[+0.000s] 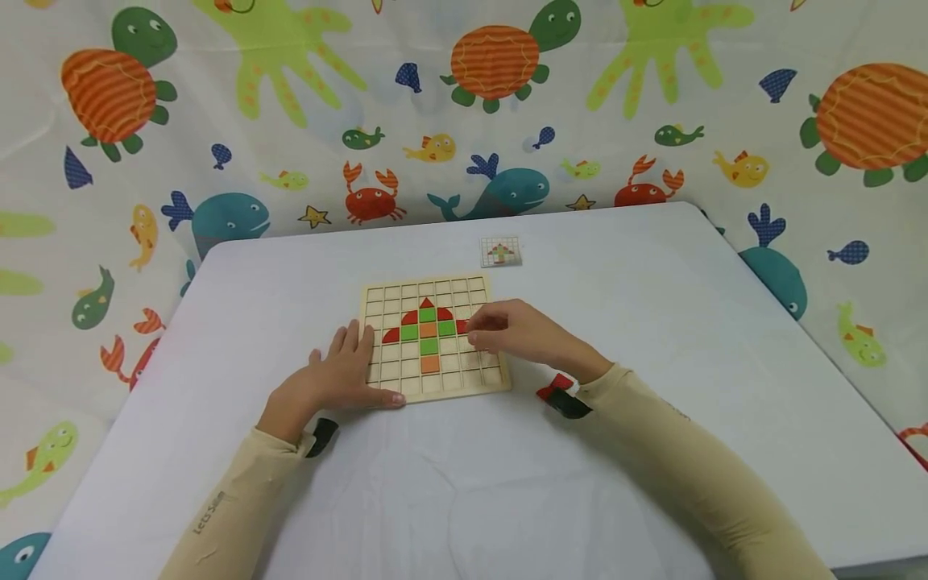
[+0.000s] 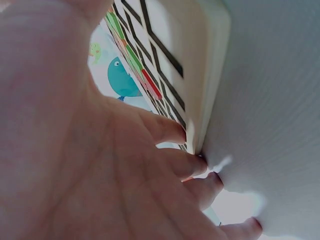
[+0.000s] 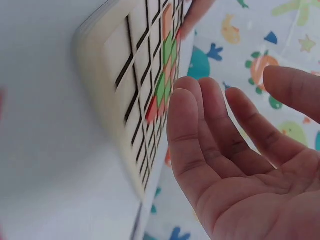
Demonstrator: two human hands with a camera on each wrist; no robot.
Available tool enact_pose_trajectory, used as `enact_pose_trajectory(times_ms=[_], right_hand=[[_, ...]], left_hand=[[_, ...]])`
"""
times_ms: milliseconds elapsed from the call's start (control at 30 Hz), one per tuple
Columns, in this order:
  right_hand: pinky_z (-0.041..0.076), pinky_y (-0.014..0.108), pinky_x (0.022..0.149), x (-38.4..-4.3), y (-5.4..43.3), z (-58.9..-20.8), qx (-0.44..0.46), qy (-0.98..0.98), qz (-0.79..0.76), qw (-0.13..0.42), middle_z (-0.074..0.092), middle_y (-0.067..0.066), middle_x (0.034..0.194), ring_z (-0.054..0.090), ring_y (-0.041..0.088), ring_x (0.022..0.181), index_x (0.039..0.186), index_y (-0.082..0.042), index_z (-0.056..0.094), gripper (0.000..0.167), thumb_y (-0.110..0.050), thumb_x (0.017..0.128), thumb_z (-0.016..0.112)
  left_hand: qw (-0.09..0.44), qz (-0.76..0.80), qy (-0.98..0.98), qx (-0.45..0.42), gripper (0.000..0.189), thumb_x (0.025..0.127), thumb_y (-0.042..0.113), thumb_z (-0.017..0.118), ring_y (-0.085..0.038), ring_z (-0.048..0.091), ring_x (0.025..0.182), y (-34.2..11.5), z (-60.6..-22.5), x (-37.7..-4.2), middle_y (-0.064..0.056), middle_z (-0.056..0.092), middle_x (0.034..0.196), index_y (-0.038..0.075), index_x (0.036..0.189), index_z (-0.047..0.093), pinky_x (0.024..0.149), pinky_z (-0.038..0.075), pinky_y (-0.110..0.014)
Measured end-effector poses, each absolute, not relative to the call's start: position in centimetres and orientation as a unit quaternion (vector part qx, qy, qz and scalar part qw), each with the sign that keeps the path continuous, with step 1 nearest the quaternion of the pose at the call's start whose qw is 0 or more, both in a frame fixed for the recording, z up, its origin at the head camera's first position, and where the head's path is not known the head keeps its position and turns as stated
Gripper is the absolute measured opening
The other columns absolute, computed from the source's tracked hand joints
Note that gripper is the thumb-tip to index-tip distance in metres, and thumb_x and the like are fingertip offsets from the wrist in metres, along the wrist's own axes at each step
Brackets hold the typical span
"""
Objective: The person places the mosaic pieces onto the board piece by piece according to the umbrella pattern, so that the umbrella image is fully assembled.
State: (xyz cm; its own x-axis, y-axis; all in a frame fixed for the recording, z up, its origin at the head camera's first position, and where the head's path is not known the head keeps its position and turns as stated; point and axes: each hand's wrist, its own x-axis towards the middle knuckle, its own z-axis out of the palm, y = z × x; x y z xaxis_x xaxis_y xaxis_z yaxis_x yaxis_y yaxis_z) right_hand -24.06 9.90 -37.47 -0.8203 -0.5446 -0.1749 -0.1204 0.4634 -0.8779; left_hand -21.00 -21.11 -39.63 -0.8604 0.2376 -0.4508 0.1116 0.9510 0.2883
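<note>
A square wooden grid board [image 1: 464,374] lies on the table, with red, green and orange tiles set in its cells as an arrow-like figure. A red triangle [image 1: 427,304] tops the figure, and an orange square [image 1: 431,364] ends its stem. My left hand [image 1: 337,374] rests with spread fingers along the board's left edge, thumb at the front corner. Over the board's right side hovers my right hand [image 1: 522,330], fingers loosely bent, beside a partly covered red tile [image 1: 461,326]. In the right wrist view the thumb and fingers [image 3: 184,120] stand apart with nothing between them.
A small card [image 1: 500,251] printed with a similar gridded figure lies behind the board. The white table [image 1: 652,282] meets a cloth [image 1: 406,72] patterned with sea animals at the back. Dark wrist straps [image 1: 569,403] show under the sleeves.
</note>
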Motion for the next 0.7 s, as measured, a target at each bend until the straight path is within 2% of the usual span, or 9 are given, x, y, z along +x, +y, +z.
enact_pose_trajectory(times_ms=[133,300,467,700], right_hand=[[0.054,0.042,0.098,-23.4,12.4,-37.2,-0.195,0.852,-0.442,0.200,0.073,0.003,0.117,0.065,0.026,0.109,0.129,-0.005,0.073,0.031,-0.024,0.105,0.070],[0.053,0.045,0.100,-22.6,15.4,-37.4,-0.204,0.872,-0.403,0.187,0.073,0.004,0.119,0.065,0.024,0.111,0.127,-0.004,0.073,0.028,-0.019,0.103,0.073],[0.056,0.043,0.095,-22.0,18.1,-37.9,-0.236,0.876,-0.361,0.216,0.071,0.003,0.115,0.064,0.023,0.109,0.126,-0.005,0.073,0.026,-0.016,0.102,0.073],[0.051,0.040,0.089,-21.6,20.8,-39.1,-0.261,0.880,-0.319,0.238,0.062,0.002,0.107,0.056,0.024,0.105,0.116,-0.011,0.074,0.020,-0.006,0.096,0.075]], left_hand=[[0.244,0.126,0.957,0.093,0.142,0.080,0.073,0.081,-0.056,-0.003,0.158,-21.2,-39.7,-20.9,-0.035,-0.005,0.173,-0.008,0.167,0.005,0.117,0.007,-0.081],[0.244,0.123,0.958,0.093,0.142,0.080,0.073,0.081,-0.055,-0.003,0.159,-21.2,-39.4,-20.9,-0.035,-0.005,0.173,-0.008,0.167,0.004,0.117,0.007,-0.081],[0.243,0.123,0.958,0.094,0.142,0.080,0.073,0.081,-0.056,-0.002,0.158,-21.1,-39.3,-20.8,-0.036,-0.004,0.173,-0.009,0.167,0.004,0.117,0.008,-0.081],[0.246,0.125,0.957,0.094,0.141,0.081,0.073,0.081,-0.056,-0.004,0.158,-21.1,-39.6,-20.8,-0.035,-0.005,0.173,-0.008,0.167,0.004,0.117,0.007,-0.081]])
